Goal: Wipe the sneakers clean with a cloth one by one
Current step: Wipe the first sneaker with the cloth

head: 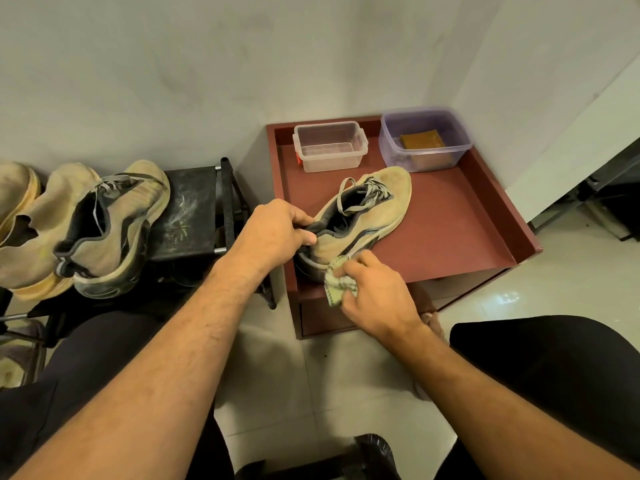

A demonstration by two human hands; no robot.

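Cloth (341, 284) on sneaker (360, 216) — hands gripping.

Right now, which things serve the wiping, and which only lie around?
In use:
- tan mesh sneaker, gripped by left hand
- pale crumpled cloth, in right hand

Idle:
- clear plastic box
- purple plastic tub

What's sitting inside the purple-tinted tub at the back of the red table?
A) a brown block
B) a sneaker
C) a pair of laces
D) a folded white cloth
A: a flat brown block lies in the purple tub; the cloth is in the right hand, pressed to the sneaker that the left hand holds by the heel.
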